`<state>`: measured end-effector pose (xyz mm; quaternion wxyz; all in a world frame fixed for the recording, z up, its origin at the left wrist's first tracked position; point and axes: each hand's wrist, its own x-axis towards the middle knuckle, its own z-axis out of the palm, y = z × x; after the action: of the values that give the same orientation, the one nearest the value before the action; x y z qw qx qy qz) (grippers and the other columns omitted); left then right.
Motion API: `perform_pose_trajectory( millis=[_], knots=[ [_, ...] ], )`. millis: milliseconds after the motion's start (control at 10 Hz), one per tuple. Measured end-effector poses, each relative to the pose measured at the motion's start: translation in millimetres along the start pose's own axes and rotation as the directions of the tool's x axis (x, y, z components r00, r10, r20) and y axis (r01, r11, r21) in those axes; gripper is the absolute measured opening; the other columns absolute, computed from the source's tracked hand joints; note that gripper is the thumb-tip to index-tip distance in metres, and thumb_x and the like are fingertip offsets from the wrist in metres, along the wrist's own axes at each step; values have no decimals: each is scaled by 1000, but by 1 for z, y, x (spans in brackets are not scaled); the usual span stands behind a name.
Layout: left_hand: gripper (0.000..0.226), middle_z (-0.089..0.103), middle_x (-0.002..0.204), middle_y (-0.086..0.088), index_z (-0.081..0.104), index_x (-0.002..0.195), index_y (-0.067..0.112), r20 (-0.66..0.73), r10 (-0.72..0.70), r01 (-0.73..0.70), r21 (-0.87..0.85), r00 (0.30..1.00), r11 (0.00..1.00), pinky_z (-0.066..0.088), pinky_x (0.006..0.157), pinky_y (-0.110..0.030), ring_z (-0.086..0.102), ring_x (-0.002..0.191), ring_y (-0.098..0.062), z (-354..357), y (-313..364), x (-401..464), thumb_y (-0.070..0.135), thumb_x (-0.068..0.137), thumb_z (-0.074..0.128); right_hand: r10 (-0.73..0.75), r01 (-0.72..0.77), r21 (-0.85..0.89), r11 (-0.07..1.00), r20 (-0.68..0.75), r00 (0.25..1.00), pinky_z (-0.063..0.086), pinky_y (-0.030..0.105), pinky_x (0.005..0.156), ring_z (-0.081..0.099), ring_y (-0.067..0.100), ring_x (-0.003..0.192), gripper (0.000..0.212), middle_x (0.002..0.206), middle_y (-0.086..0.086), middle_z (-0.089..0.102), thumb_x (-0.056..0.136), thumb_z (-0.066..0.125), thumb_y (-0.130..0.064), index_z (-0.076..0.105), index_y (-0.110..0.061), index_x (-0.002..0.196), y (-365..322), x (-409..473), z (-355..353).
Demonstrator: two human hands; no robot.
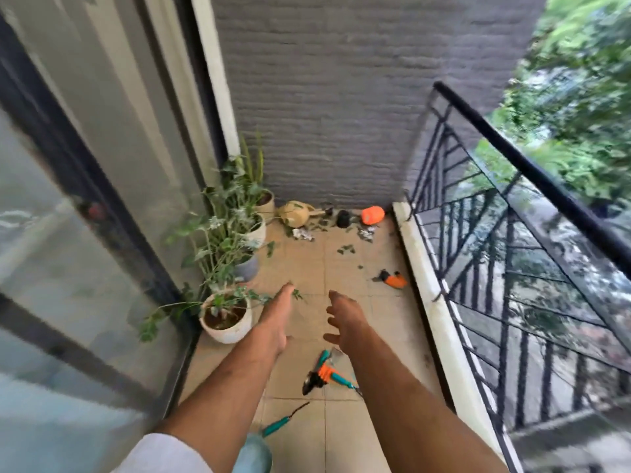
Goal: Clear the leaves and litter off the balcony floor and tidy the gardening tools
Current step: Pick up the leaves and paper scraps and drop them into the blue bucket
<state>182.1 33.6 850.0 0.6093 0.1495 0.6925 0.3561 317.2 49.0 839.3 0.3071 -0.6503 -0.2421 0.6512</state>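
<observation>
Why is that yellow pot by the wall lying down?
The yellow pot is tipped over: it lies on its side. Why, the picture cannot tell.

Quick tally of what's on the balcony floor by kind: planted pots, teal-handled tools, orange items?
Planted pots: 4 —
Teal-handled tools: 3 —
Orange items: 2 —
Total: 9

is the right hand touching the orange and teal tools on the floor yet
Apart. The head view shows the right hand open in the air, with bare tile visible between its fingers and the orange and teal tools lying below it.
</observation>
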Motion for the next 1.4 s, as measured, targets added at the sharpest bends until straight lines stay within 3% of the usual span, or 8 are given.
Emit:
perform_pose_trajectory(
  millis=[100, 200, 300, 400, 600, 700, 1000, 1400],
  knots=[
    [91, 67, 140, -2, 62, 142, 31, 79, -18, 15, 36, 997, 999, 46, 112, -52, 62, 123, -30, 16, -19, 39, 87, 70, 61, -16, 17, 20, 1000, -45, 999, 53, 53, 99, 55, 38, 132, 43, 140, 11, 56, 104, 55, -29, 55, -12, 142, 13, -7, -27],
    [90, 47, 163, -1, 52, 155, 32, 118, -16, 5, 94, 993, 996, 37, 120, -58, 42, 147, -31, 27, -30, 26, 84, 82, 57, 3, 11, 117, 993, -116, 993, 54, 49, 89, 58, 38, 129, 38, 136, 14, 59, 104, 53, -28, 58, -11, 138, 30, -14, -41],
    [81, 37, 168, 2, 49, 157, 33, 173, -58, 43, 88, 983, 995, 41, 115, -52, 34, 152, -31, 34, -44, 14, 79, 90, 55, 51, -23, 147, 989, -190, 980, 55, 43, 74, 60, 27, 102, 13, 124, 10, 62, 104, 53, -31, 61, -21, 103, 51, -19, -43],
    [77, 34, 170, 4, 47, 158, 36, 197, -86, 75, 61, 977, 995, 44, 104, -50, 31, 154, -29, 38, -58, 11, 77, 93, 54, 43, -10, 143, 990, -234, 971, 58, 49, 84, 61, 31, 112, 9, 121, 11, 63, 102, 56, -27, 62, -20, 100, 70, -22, -49],
    [77, 34, 170, 5, 46, 158, 38, 288, -74, 45, 106, 955, 993, 37, 118, -59, 32, 155, -28, 59, -69, -1, 77, 92, 54, 46, 23, 206, 978, -326, 944, 55, 39, 76, 59, 19, 102, 17, 125, 4, 63, 104, 54, -42, 62, -28, 109, 79, -41, -64],
    [78, 33, 170, 3, 45, 158, 40, 329, -60, 11, 148, 942, 989, 38, 118, -56, 31, 155, -30, 73, -61, -12, 78, 91, 54, 17, 64, 217, 974, -352, 936, 56, 47, 90, 59, 21, 110, 29, 129, 2, 62, 105, 53, -43, 60, -30, 129, 67, -47, -73],
    [80, 36, 169, 2, 44, 160, 31, 393, 41, -123, 187, 919, 975, 34, 117, -53, 33, 154, -32, 129, -8, -31, 75, 95, 54, -128, 232, 259, 938, -365, 922, 51, 56, 105, 58, 21, 111, 17, 119, 4, 63, 107, 51, -40, 63, -31, 98, -8, -55, -108],
    [87, 53, 152, 10, 57, 150, 34, 352, 289, -338, 83, 890, 938, 38, 109, -45, 52, 137, -22, 186, 86, -39, 84, 78, 61, -293, 345, 191, 919, -257, 921, 57, 48, 85, 51, 23, 88, 17, 98, 5, 55, 98, 51, -33, 62, -22, 91, -115, -21, -130]
  ],
)
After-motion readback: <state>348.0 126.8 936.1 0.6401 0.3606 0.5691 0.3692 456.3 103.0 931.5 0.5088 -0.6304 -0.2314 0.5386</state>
